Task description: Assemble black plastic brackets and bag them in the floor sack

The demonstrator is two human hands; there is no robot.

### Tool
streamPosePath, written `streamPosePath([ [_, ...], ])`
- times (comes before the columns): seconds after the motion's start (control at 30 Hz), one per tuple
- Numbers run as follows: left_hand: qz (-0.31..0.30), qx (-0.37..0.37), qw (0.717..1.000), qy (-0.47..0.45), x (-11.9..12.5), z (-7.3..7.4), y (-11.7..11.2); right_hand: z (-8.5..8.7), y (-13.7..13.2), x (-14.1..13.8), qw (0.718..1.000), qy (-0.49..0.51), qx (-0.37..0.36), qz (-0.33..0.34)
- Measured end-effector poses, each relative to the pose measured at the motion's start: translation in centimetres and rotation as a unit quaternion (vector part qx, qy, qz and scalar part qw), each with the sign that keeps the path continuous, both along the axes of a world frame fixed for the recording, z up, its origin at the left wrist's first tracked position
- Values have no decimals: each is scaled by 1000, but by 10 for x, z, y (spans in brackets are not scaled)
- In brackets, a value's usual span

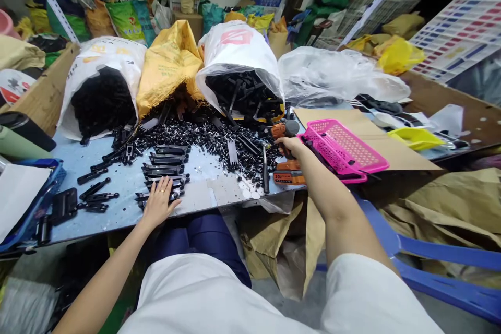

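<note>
My left hand (158, 198) lies with its fingers stretched out over the near end of a row of black plastic parts (164, 169) on the light blue tabletop (129, 195). It presses on them rather than wrapping round any. An orange and black cordless drill (288, 176) stands on its battery near the front edge, and my right hand (293, 147) is closed round its grip. Part of the grip is hidden by the hand. Just left of the drill lies a hammer-like tool (266, 169) with a dark handle. Screws and small black pieces (207, 138) are heaped beyond both hands.
White sacks (242, 47) and a yellow sack (168, 62) spill black parts at the back. A pink basket (348, 148) rests on cardboard (407, 154) at right. Loose black parts (97, 195) and a blue tray (58, 175) lie left. A blue chair (442, 255) stands right.
</note>
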State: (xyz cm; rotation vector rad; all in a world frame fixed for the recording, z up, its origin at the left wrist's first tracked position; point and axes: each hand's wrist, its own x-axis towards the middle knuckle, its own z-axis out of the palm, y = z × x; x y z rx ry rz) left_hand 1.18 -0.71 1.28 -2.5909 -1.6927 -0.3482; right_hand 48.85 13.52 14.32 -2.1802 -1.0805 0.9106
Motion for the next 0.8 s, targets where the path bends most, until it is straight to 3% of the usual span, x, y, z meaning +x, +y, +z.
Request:
streamPosePath([
  [0.17, 54, 44, 996, -59, -18, 5, -12, -13, 7, 6, 1000, 0, -10, -20],
  [0.27, 128, 79, 985, -85, -38, 4, -20, -10, -1, 10, 996, -81, -1, -33],
  [0.3, 151, 86, 981, -90, -44, 3, -23, -8, -6, 8, 988, -146, 22, -53],
  [0.37, 171, 82, 977, -102, -56, 1, -28, -3, -15, -2, 944, -296, 110, -97],
  [0.43, 160, 57, 978, -123, -64, -3, -33, -1, -20, -30, 893, -387, 216, -75],
  [0.47, 155, 44, 977, -137, -67, -6, -34, -2, -19, -52, 883, -393, 257, -19],
  [0.53, 164, 29, 972, -166, -70, -10, -35, -11, -10, -111, 876, -346, 297, 159],
  [0.6, 194, 26, 963, -184, -69, -13, -34, -26, 5, -183, 846, -284, 286, 350],
  [0.67, 214, 22, 957, -194, -66, -10, -33, -43, 21, -254, 799, -256, 236, 490],
  [0.73, 234, 31, 950, -205, -62, -2, -35, -55, 36, -309, 763, -258, 171, 567],
  [0.8, 261, 49, 935, -233, -57, 10, -43, -61, 49, -341, 740, -261, 134, 605],
])
